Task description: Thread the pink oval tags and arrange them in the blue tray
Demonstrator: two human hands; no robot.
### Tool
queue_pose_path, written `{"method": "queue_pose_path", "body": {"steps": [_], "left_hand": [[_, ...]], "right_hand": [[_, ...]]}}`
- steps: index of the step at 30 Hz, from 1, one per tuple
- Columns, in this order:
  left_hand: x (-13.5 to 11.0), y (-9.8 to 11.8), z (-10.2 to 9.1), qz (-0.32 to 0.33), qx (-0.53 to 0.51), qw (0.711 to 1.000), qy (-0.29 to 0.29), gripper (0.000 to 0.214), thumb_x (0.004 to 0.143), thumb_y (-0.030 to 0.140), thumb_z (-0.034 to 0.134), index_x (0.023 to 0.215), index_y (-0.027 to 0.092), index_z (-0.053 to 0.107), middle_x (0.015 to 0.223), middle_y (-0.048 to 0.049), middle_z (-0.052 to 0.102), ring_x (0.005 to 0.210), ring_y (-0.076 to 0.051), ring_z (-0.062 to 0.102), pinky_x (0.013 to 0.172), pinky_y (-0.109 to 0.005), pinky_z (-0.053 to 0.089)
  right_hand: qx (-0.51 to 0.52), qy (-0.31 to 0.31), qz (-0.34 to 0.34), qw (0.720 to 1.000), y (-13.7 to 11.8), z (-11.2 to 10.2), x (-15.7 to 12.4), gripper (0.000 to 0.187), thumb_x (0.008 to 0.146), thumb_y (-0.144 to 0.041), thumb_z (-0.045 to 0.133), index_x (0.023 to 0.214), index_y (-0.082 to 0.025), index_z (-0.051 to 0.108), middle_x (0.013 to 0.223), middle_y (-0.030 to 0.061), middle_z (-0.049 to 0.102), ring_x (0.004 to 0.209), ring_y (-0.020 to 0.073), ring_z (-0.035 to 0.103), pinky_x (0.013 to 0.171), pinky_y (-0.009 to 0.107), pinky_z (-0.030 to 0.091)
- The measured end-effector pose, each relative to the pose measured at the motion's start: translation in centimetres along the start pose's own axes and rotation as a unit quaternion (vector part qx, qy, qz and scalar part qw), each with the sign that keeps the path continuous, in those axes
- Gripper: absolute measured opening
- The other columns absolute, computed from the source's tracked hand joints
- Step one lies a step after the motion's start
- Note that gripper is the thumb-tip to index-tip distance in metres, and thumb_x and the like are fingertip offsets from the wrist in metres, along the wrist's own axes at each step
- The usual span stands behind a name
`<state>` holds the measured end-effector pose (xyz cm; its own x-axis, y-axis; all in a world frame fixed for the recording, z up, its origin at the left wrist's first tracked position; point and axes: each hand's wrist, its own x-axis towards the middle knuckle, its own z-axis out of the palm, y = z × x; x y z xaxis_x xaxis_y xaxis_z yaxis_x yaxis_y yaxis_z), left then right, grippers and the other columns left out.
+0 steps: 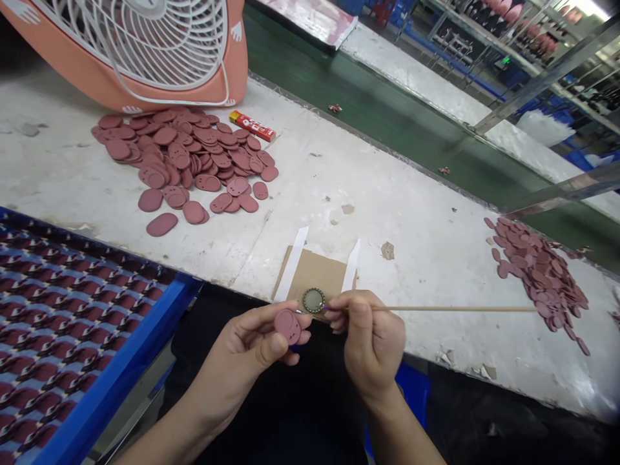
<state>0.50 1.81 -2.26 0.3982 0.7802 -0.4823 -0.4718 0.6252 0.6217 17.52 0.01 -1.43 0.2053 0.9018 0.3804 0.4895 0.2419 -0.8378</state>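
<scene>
My left hand [252,345] pinches one dark red oval leather piece [287,326] between thumb and fingers, just in front of the bench edge. My right hand [371,339] is closed on a long thin wooden stick [450,309] that runs out to the right; its near tip points at a small round metal cap [314,300]. The cap sits on a brown cardboard square [314,274] taped to the bench with two white strips. The two hands are almost touching.
A heap of the same red pieces [186,158] lies at the back left, beside a pink fan [145,48] and a red lighter [252,126]. A second heap [537,271] sits at the right. A blue-framed tray of patterned pieces [62,323] fills the left.
</scene>
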Motion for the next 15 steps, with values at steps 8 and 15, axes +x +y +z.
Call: {"method": "queue_pose_path", "body": {"steps": [8,15], "left_hand": [[-0.2,0.0,-0.1,0.002,0.009,1.0,-0.025,0.025,0.072,0.031,0.085,0.097,0.031,0.082,0.093,-0.0044,0.082,0.083,-0.02,0.076,0.065,-0.02,0.06],[-0.1,-0.3,-0.5,0.006,0.012,0.999,-0.051,0.025,0.077,0.029,0.082,0.101,0.031,0.08,0.087,-0.0019,0.081,0.085,-0.019,0.074,0.066,-0.02,0.059]], "right_hand": [[0.119,-0.019,0.002,0.993,-2.9,-0.4,-0.4,0.032,0.111,-0.032,0.042,0.095,-0.019,0.066,0.077,0.0,0.063,0.062,0.0102,0.06,0.055,0.019,0.05],[0.092,-0.053,-0.009,0.994,-2.6,-0.3,-0.4,0.029,0.11,-0.03,0.042,0.096,-0.019,0.065,0.078,0.0003,0.065,0.064,0.0107,0.062,0.057,0.019,0.051]]}}
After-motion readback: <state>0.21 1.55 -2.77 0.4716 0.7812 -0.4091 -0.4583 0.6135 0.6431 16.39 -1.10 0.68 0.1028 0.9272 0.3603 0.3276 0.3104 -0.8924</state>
